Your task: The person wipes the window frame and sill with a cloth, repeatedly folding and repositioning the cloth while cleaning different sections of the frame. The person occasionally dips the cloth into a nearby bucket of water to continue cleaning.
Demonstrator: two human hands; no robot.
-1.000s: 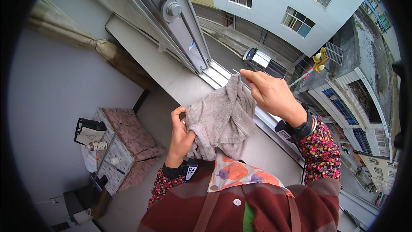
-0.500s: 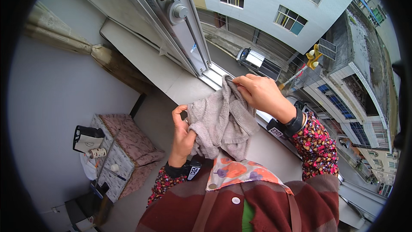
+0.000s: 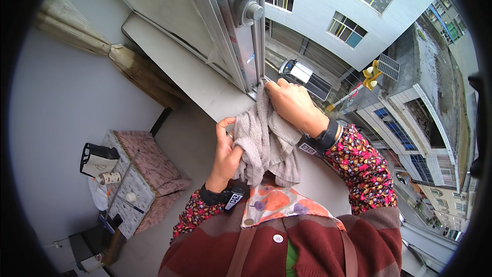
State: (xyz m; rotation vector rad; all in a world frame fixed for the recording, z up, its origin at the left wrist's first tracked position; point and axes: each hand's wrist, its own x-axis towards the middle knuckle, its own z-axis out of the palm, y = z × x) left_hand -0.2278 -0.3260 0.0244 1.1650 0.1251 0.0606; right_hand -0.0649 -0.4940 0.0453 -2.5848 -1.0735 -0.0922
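Note:
A greyish-beige cloth (image 3: 256, 143) hangs bunched between my two hands. My left hand (image 3: 225, 159) is closed on its left side, thumb and fingers gripping the folds. With my right hand (image 3: 294, 103) I pinch the cloth's upper end and press it to the foot of the window sash (image 3: 230, 36), where the frame meets the sill track. A thin edge shows at the right fingertips, too small to make out. The lower folds of the cloth hang loose above the apron (image 3: 274, 202) on my chest.
A round grey latch knob (image 3: 253, 11) sticks out from the sash. The pale sill (image 3: 179, 72) runs back to the left, toward a tied curtain (image 3: 120, 54). Below left stands a table with a patterned cover (image 3: 138, 195). Past the open window lies a street with a parked truck (image 3: 302, 74).
My right hand has moved left and slightly up, bringing the cloth's upper end against the sash corner. The cloth is now drawn into a narrower twist. My left hand has shifted slightly right.

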